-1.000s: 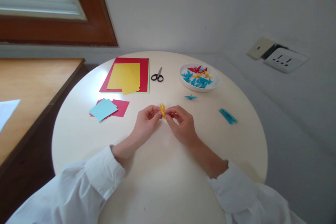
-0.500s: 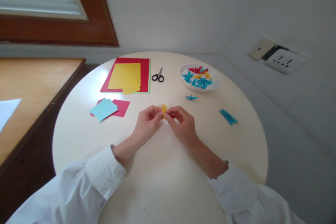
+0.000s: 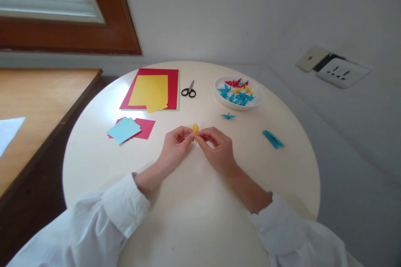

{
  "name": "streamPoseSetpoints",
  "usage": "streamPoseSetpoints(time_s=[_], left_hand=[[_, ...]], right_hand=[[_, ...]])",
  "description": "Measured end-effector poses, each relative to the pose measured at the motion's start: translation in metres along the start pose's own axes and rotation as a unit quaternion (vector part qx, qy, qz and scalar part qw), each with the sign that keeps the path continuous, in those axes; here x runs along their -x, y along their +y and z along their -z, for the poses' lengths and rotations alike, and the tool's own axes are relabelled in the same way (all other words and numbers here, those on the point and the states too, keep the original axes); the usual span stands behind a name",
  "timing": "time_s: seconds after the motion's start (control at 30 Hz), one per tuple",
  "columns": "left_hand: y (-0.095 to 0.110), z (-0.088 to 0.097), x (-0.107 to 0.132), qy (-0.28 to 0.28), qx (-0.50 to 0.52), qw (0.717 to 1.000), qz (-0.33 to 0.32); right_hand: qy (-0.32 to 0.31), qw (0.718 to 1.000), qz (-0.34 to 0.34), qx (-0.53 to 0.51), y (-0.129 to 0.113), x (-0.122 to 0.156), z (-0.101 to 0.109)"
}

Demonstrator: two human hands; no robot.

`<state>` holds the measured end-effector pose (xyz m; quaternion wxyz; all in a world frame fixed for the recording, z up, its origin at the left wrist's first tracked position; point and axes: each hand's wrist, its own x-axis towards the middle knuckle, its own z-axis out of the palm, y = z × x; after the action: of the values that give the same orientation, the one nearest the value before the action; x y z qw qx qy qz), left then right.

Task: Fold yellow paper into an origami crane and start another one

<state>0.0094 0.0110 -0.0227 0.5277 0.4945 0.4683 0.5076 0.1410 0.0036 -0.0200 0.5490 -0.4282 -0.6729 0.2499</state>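
Note:
Above the middle of the round table, a small folded yellow paper stands upright between my fingertips, its two pointed ends slightly apart at the top. My left hand pinches it from the left with thumb and fingers. From the other side my right hand pinches the same piece. The fingertips hide its middle. Just beyond my right hand lies a blue paper crane with spread wings.
A white dish holds several red, blue and yellow cranes. Black-handled scissors lie left of it. Yellow and red sheets lie at the back left, small blue and red paper pieces nearer. Folded blue strips rest at right.
The tips of the yellow paper look slightly more spread. Both hands stay in nearly the same place, still pinching it.

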Motion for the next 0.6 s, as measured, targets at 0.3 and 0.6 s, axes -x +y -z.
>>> streamPoseSetpoints(time_s=[0.3,0.6], left_hand=[[0.0025,0.0008,0.0004,-0.005,0.035,0.999,0.009],[0.0052,0.0014,-0.0010,-0.014,0.037,0.999,0.006]], right_hand=[[-0.002,0.997,-0.054,-0.061,0.0010,-0.0001,0.0000],[-0.003,0.997,-0.051,-0.053,0.0032,0.0006,-0.0006]])
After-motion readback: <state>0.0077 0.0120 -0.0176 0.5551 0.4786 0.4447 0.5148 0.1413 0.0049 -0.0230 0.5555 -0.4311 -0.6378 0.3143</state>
